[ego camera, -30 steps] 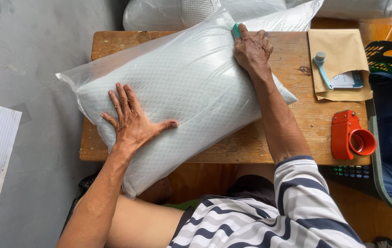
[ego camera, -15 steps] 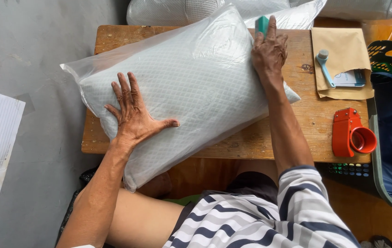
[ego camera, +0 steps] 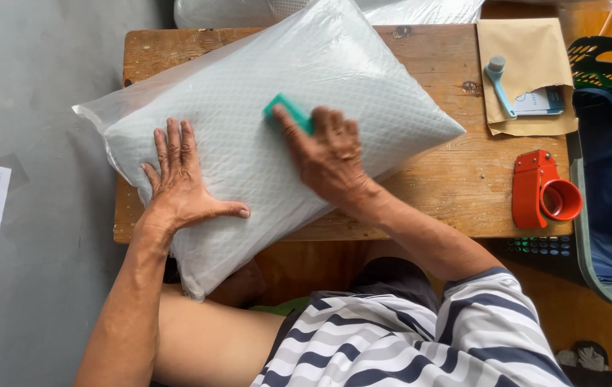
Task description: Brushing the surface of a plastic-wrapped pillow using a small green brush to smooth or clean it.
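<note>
On the table (ego camera: 427, 208), keep your left hand (ego camera: 180, 183) spread flat on the bagged pillow (ego camera: 277, 136) while your right hand (ego camera: 331, 154), closed on the green block (ego camera: 290, 113), presses evenly.

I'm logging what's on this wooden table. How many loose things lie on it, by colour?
White: 1, the bagged pillow
Green: 1, the block under the right hand
Brown: 1, the envelope
Blue: 1, the brush
Red: 1, the tape dispenser
Total: 5
The left hand lies flat on the pillow.
</note>
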